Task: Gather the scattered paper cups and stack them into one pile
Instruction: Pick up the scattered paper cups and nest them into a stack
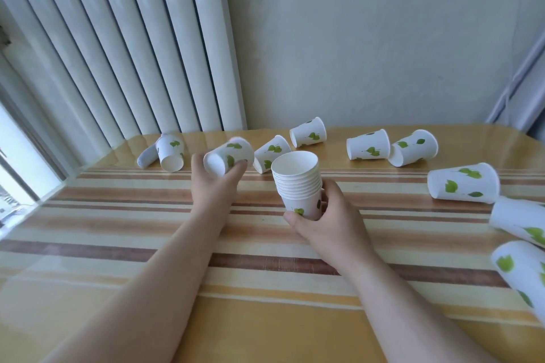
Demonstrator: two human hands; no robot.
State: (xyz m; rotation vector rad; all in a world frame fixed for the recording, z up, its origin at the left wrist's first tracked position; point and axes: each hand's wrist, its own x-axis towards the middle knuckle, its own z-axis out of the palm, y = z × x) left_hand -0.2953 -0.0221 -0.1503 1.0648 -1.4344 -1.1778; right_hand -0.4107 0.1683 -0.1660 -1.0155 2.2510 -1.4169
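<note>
My right hand (330, 215) grips a pile of nested cups (298, 183), white with green leaves, held upright just above the table. My left hand (212, 183) holds a single paper cup (228, 155) on its side, blurred, left of the pile. Loose cups lie tipped over along the back: one at the far left (170, 152), one just behind the pile (269, 153), one further back (308, 132), and two at the back right (368, 144) (413, 148). Three more lie at the right edge (463, 183) (519, 219) (522, 271).
The table (265, 318) wears a striped orange and brown cloth under a clear cover. White vertical blinds (132, 53) and a window stand to the left, a plain wall behind. A small white tube-like object (146, 158) lies beside the far-left cup.
</note>
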